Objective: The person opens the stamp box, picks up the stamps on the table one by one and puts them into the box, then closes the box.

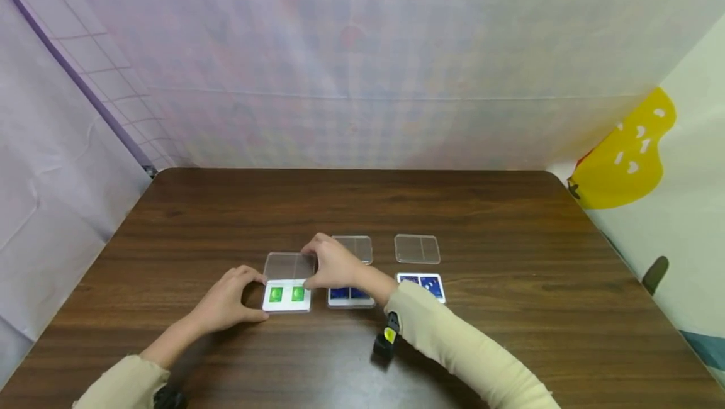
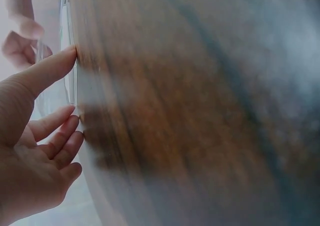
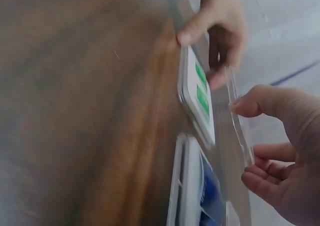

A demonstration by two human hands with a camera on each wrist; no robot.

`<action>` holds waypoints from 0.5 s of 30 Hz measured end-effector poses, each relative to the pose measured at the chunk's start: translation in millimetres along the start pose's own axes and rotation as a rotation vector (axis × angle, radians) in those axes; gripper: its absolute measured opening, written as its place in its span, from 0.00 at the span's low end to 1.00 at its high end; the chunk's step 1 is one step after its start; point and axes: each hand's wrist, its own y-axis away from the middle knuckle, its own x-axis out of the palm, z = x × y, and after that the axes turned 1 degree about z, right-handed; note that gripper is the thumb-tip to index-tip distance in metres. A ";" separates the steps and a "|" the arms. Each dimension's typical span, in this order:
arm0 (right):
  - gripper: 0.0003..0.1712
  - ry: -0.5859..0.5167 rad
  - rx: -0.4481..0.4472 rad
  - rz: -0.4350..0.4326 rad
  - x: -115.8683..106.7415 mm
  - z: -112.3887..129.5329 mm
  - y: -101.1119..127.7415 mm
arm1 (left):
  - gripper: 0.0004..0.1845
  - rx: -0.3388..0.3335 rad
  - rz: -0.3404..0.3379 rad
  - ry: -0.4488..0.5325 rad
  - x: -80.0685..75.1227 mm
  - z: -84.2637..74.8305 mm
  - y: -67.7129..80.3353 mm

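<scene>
A clear plastic case holding a white card with two green pictures lies left of centre on the table. My left hand grips it at its left side, thumb on the near edge and fingers towards the far edge. Behind the card, my right hand pinches a clear lid by its edges; in the right wrist view the lid is raised and tilted. Beside the green case sits a blue-pictured case, partly hidden under my right wrist. The left wrist view shows the case only edge-on.
Another blue-pictured case lies farther right. Two clear lids lie behind the blue cases, one in the middle and one at the right. The brown table meets hanging sheets at its back and sides.
</scene>
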 end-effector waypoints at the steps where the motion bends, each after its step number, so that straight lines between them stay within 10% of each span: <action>1: 0.30 -0.004 -0.003 0.001 -0.2 2.9 3.3 | 0.30 0.003 -0.004 -0.001 -0.4 -0.1 0.1; 15: 0.31 0.017 -0.020 0.046 8.5 20.7 22.4 | 0.31 0.008 -0.007 0.001 0.2 2.4 0.9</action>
